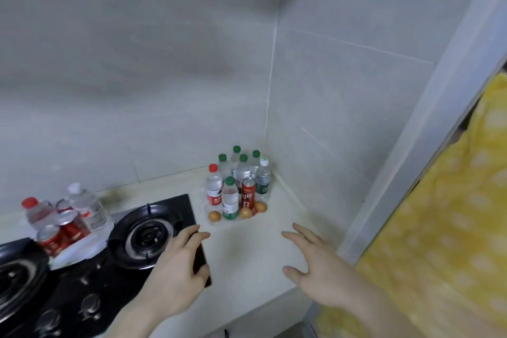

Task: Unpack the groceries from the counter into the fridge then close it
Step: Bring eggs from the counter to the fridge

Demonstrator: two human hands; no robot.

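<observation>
A cluster of groceries stands in the far corner of the pale counter: several green-capped water bottles, a red-capped bottle, a white-capped bottle, a red can and three brown eggs in front. My left hand hovers over the stove's right edge, fingers apart, holding nothing. My right hand is spread open above the counter, short of the groceries. No fridge is in view.
A black gas stove fills the lower left. Behind it stand more bottles and red cans on a white sheet. Tiled walls close the corner. A yellow patterned cloth hangs at the right past a white frame.
</observation>
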